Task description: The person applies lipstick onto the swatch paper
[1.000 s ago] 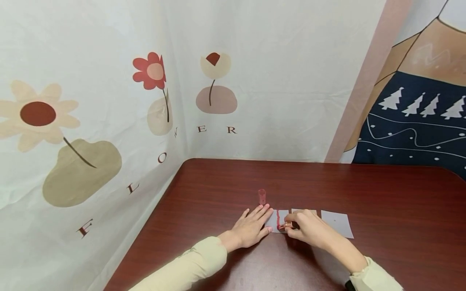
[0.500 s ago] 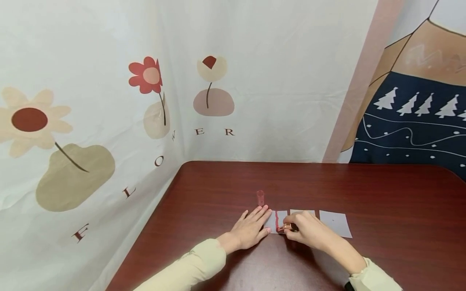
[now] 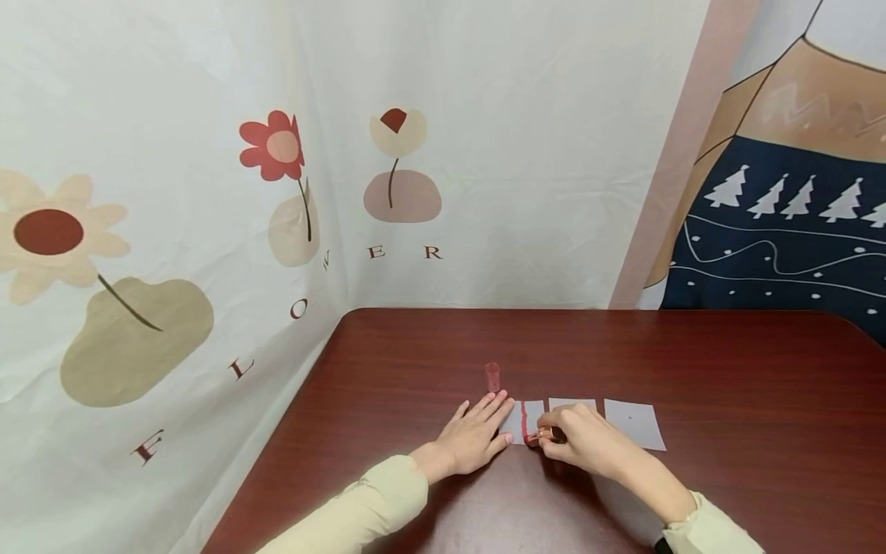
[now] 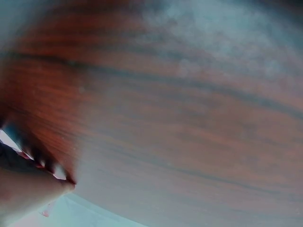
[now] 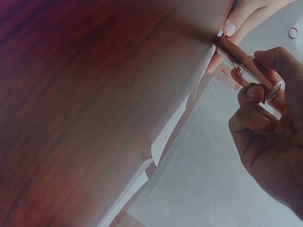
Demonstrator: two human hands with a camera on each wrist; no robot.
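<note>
My left hand lies flat with fingers spread, its fingertips and thumb pressing the left edge of a small white paper. Down that paper runs an uneven red stroke. In my right hand is a rose-gold lipstick, pinched between thumb and fingers. Its tip meets the paper at the stroke's lower end, near my left thumb. The right wrist view shows the lipstick held at a slant, low over the table. Behind the left fingertips a translucent pink cap stands upright.
Two more white papers lie in a row to the right: a middle paper partly behind my right hand, and a right paper with a small dot. The reddish-brown table meets a printed curtain at its back and left.
The head view has shifted slightly, so the scene sits a little further left. Both hands keep nearly the same places, with the lipstick tip staying at the lower end of the red stroke.
</note>
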